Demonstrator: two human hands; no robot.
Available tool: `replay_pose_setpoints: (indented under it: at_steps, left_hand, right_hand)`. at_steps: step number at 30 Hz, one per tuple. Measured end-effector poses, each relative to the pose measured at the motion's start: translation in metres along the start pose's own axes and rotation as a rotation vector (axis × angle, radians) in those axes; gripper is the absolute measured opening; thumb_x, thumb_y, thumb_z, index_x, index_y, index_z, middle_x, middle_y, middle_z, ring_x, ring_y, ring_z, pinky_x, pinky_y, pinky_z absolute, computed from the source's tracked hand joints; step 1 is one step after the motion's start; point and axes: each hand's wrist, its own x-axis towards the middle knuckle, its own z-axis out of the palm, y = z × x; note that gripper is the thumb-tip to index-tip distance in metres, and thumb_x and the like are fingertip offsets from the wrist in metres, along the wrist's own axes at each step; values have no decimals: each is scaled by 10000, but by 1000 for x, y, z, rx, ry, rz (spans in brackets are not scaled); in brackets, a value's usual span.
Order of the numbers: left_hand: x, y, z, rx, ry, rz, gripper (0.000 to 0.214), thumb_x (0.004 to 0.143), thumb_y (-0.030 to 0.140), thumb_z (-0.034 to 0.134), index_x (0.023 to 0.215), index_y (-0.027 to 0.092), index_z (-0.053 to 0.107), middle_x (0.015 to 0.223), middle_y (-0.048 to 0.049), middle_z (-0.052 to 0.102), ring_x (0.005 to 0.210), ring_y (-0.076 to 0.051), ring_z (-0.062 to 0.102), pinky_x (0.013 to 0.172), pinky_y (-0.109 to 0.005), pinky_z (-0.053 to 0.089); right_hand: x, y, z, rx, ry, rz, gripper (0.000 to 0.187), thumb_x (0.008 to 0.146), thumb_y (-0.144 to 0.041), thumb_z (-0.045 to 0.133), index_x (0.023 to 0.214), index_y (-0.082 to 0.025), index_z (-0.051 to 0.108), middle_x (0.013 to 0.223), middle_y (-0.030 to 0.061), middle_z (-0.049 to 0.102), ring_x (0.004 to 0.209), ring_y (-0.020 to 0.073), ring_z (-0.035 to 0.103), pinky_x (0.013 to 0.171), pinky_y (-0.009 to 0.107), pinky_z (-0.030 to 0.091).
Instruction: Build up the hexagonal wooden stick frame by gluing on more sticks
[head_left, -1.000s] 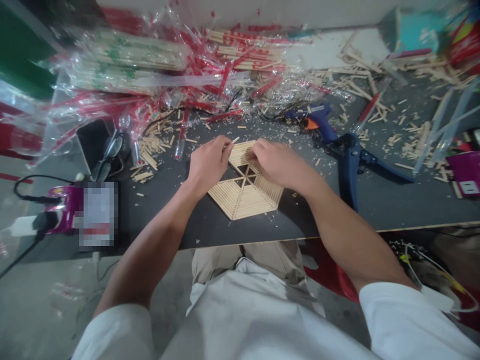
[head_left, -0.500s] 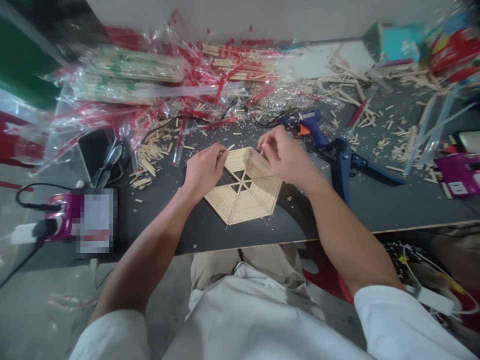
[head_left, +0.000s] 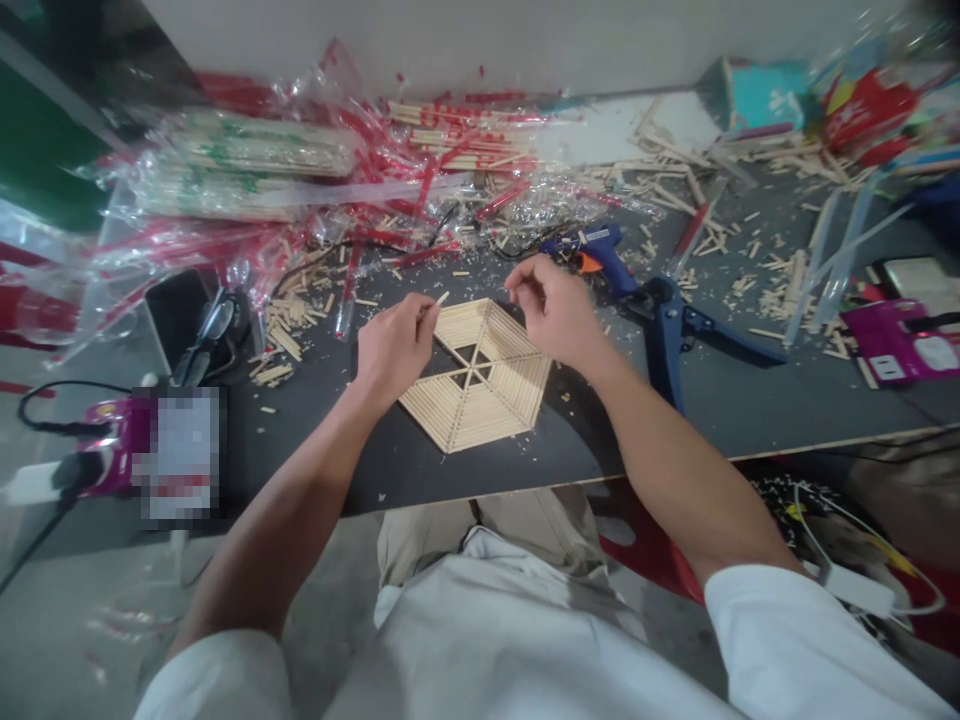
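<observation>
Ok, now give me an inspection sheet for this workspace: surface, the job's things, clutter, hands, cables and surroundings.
Surface: dark tabletop, littered with wood scraps.
Job's things: hexagonal stick panel lying flat; small openings around its hub, and a gap beside the left hand.
Clutter: plastic-wrapped stick bundles along the back; blue glue gun, blue hand tool and glasses around the panel.
Hands: left pinches a short stick; right hand is near the panel's upper right edge, its grip unclear.
Cables: black cable at the purple power block; white cable beyond the front edge, right.
Surroundings: pale wall behind; grey floor below.
</observation>
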Motion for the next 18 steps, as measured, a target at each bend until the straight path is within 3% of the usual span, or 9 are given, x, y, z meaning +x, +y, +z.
replay_pose_setpoints:
  at_steps: [4, 7, 10, 18]
  left_hand:
    - [0, 0, 1, 1, 8, -40, 258, 1061, 367, 492, 1118, 231, 704, 958, -83, 799, 836, -241, 709, 674, -342, 416]
    - [0, -3, 3, -21, 24, -10, 257, 1058, 363, 492, 1099, 227, 706, 917, -72, 793, 802, -222, 695, 653, -328, 407]
    - [-1, -3, 3, -25, 40, 13, 247, 1050, 359, 503, 1083, 226, 709, 868, -59, 780, 763, -205, 677, 634, -316, 393]
    - [0, 0, 1, 5, -21, -18, 254, 1061, 352, 496, 1103, 213, 705, 897, -61, 776, 802, -212, 689, 642, -309, 375]
  right_hand:
    - [1, 1, 1, -33, 22, 37, 218, 1039, -284, 375, 1078, -240, 585, 791, 21, 632, 654, 169, 564, 712, 338, 480]
    - [1, 2, 2, -43, -25, 11, 169, 975, -234, 497, 1086, -225, 624, 956, 65, 715, 748, 191, 628, 772, 364, 505]
    - [-1, -3, 2, -57, -112, -51, 234, 921, -168, 564, 1130, -208, 659, 1129, 105, 726, 868, 219, 669, 817, 382, 529]
    - [2, -8, 7, -105, -140, -55, 336, 892, -43, 544, 1159, -190, 686, 1126, 104, 733, 1003, 249, 697, 935, 409, 535]
